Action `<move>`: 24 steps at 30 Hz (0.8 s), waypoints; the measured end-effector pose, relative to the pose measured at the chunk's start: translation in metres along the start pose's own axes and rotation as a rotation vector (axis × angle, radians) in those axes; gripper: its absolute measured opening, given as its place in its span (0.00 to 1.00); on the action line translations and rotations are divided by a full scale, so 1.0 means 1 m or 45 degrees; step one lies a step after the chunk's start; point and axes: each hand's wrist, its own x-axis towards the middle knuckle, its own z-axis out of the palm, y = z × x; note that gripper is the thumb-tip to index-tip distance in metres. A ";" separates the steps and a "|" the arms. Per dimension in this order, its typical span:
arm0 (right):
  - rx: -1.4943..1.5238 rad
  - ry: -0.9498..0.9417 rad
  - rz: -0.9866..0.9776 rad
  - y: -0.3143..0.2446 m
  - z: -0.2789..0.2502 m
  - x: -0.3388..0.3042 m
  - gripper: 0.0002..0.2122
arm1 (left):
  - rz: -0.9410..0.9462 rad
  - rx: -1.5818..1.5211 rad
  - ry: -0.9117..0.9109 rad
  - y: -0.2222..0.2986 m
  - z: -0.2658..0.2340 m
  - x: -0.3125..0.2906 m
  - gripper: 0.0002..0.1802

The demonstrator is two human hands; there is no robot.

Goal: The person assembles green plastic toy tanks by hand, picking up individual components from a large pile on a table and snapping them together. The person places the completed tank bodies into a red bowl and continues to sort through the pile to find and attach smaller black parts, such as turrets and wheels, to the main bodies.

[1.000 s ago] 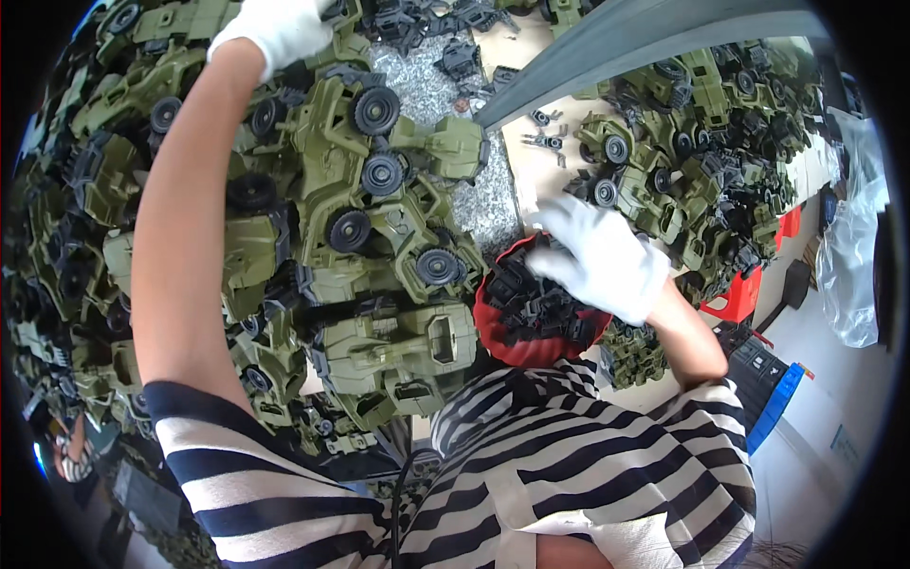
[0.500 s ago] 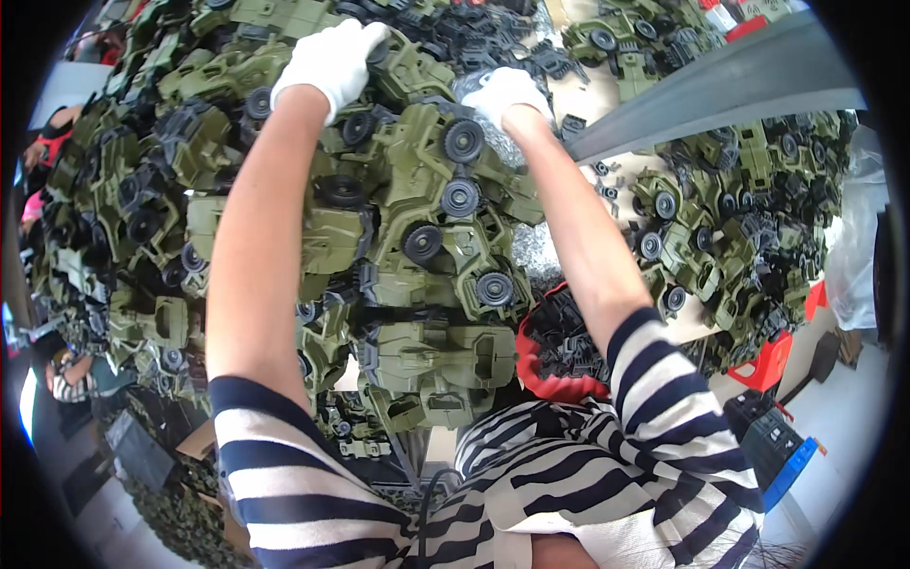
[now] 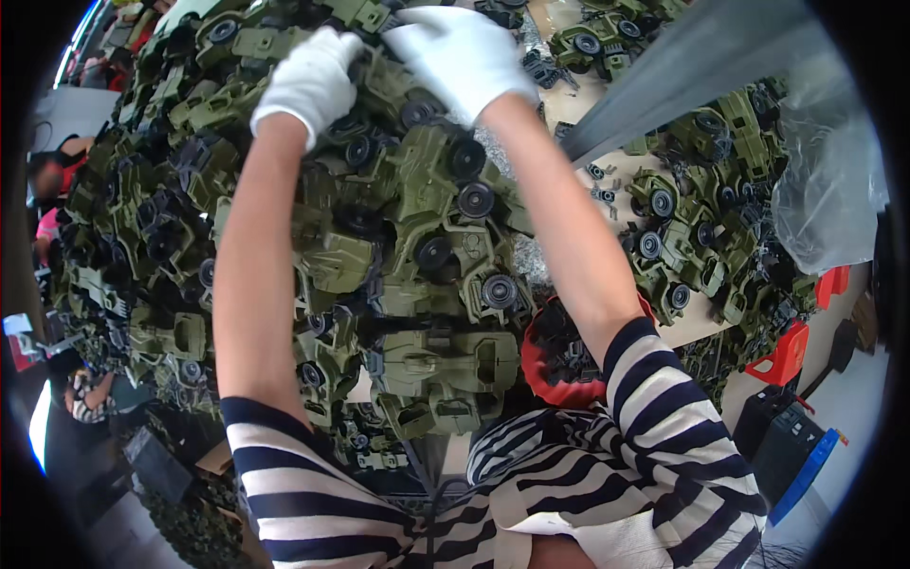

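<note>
Well, left hand [image 3: 308, 83] and right hand [image 3: 464, 59] near green jeeps [image 3: 427, 171]; openness and hold unclear

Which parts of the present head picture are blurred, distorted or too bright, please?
In the head view, the white-gloved right hand is smeared, probably by motion, and the white-gloved left hand looks sharper; also in the head view, the wide grey metal-looking beam looks soft, the fisheye corners fall to black, and one narrow, bright white strip glares at far left.
</note>
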 end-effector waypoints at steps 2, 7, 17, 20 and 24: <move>-0.047 -0.298 0.392 0.085 0.025 0.018 0.28 | 0.029 0.078 0.253 -0.016 -0.020 -0.009 0.16; 0.616 -0.726 0.436 0.137 0.110 0.024 0.19 | 0.002 0.327 0.611 -0.047 -0.082 -0.068 0.15; -0.257 -1.256 -0.207 0.019 0.129 0.030 0.32 | -0.243 0.656 -0.083 0.000 -0.154 -0.105 0.12; -0.291 -1.405 -0.328 -0.008 0.120 0.008 0.25 | -0.374 0.481 -0.642 0.044 -0.136 -0.030 0.06; -0.240 -1.487 -0.289 0.019 0.095 0.010 0.23 | 0.298 0.803 -0.296 0.012 -0.015 -0.005 0.09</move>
